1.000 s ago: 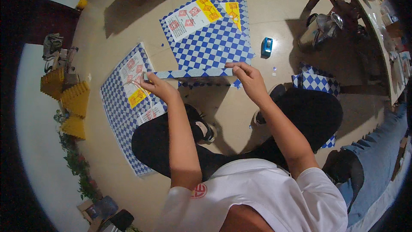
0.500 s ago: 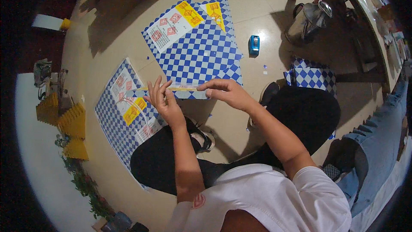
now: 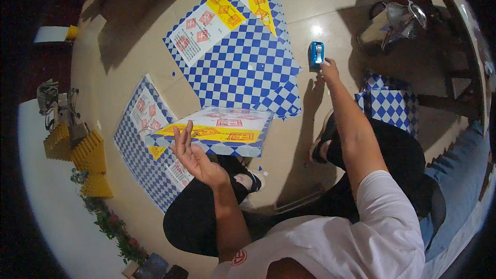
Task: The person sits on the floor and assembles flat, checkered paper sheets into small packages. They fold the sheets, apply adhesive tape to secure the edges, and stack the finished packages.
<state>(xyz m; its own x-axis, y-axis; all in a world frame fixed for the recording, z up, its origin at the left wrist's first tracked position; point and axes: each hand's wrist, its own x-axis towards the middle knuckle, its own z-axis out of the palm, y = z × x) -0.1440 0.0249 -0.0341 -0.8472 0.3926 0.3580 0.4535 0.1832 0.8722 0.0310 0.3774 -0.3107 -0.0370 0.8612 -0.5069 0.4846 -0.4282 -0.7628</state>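
A flat, box-shaped panel (image 3: 222, 133) covered in blue-and-white checked paper, with yellow and white printed areas, is raised above the floor, tilted over my legs. My left hand (image 3: 196, 157) is at its left corner, palm up, fingers stretched out along its near edge; the thumb's contact is unclear. My right arm reaches forward. My right hand (image 3: 329, 71) is at the near end of a blue tape dispenser (image 3: 316, 54) on the floor, fingers extended and slightly apart. Whether the fingertips touch the dispenser is hard to make out.
Overlapping checked sheets (image 3: 243, 62) lie ahead on the floor, another checked panel (image 3: 137, 139) at the left. A metal kettle (image 3: 390, 23) stands near a wooden table (image 3: 454, 26). Folded checked paper (image 3: 390, 106) sits by my right knee. Plants (image 3: 121, 232) line the left wall.
My right hand has left the panel and moved forward and right to the tape dispenser. The panel, edge-on before, has tipped to show its printed face. My left hand stays at its left corner.
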